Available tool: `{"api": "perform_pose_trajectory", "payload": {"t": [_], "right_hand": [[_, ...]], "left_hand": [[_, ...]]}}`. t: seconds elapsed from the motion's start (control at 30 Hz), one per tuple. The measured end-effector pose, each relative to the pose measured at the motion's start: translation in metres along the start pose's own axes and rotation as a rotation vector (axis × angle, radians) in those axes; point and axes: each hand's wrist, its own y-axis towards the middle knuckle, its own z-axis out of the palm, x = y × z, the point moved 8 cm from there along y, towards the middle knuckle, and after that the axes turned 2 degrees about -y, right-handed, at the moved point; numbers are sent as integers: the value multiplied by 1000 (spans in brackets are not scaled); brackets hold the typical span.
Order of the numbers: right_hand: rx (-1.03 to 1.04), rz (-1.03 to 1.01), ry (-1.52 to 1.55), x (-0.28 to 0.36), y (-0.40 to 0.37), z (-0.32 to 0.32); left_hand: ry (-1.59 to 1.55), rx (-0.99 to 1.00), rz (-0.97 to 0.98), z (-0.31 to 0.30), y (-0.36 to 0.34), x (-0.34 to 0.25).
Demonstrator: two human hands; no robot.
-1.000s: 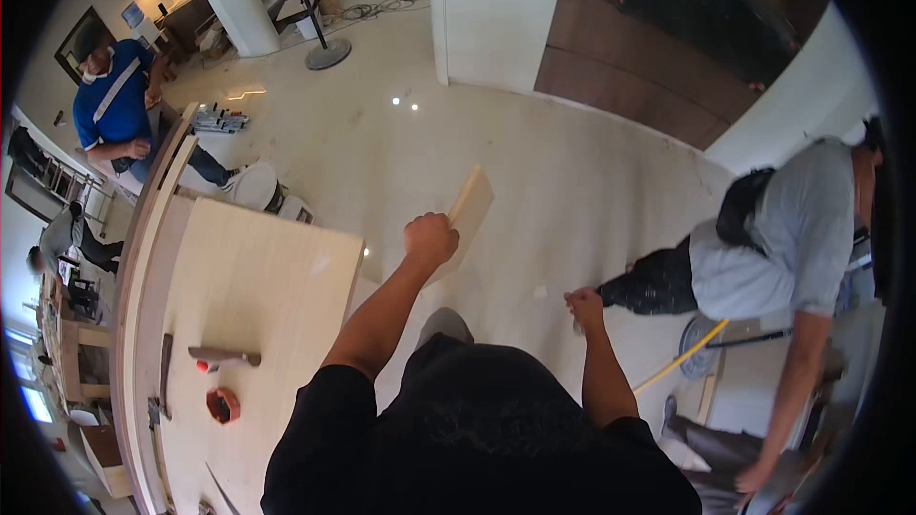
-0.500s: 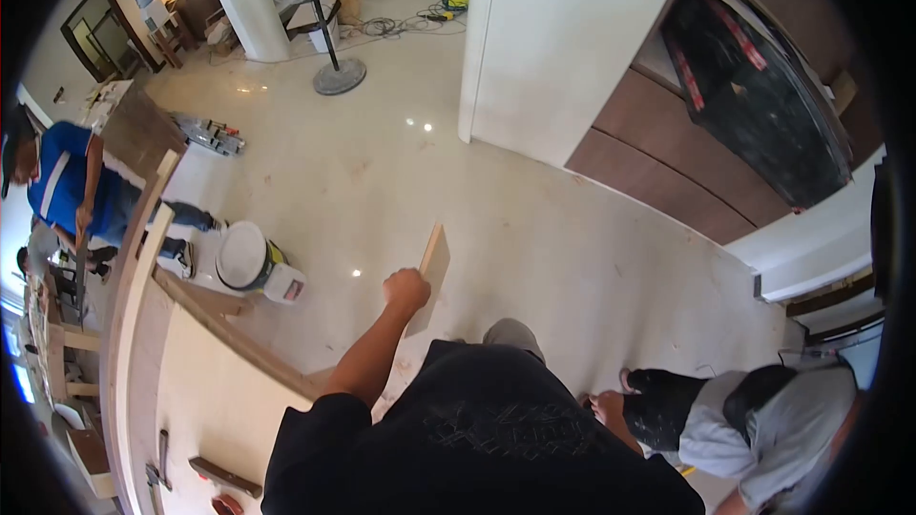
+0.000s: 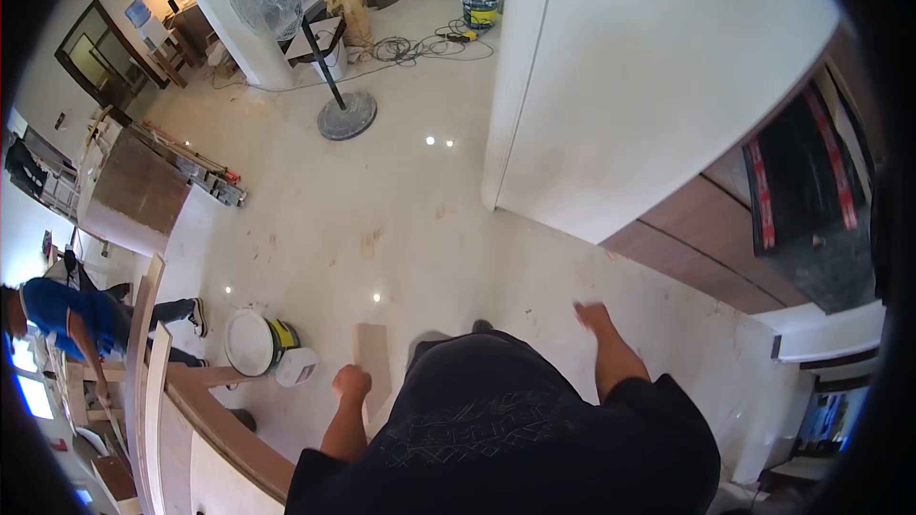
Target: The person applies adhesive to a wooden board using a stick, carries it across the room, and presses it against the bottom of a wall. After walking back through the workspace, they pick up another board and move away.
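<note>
My left hand is closed around a flat, pale wooden board, carried low at my left side. The board's lower part is hidden behind my hand and shirt. On the other side, my right hand hangs out over the floor with fingers partly stretched and nothing seen in it. A lidded bucket and a white plastic jug stand on the floor ahead of my left hand.
A curved wooden bench frame runs along my left, with a person in a blue shirt bending beyond it. Ahead stand a pedestal fan, tangled cables and another bucket. A white wall rises at right.
My view has moved forward across the floor. The board has swung back closer to my body in my left hand. My right hand has swung forward, and the person in grey has left view.
</note>
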Motion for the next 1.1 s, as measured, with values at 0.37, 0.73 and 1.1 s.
{"api": "perform_pose_trajectory", "payload": {"t": [0.37, 0.73, 1.1], "right_hand": [[55, -605, 377, 600, 257, -143], [246, 106, 949, 605, 484, -126], [143, -97, 842, 794, 812, -278]], "left_hand": [[-187, -37, -276, -107, 224, -55], [4, 8, 67, -364, 487, -276], [-26, -206, 249, -569, 724, -515]]}}
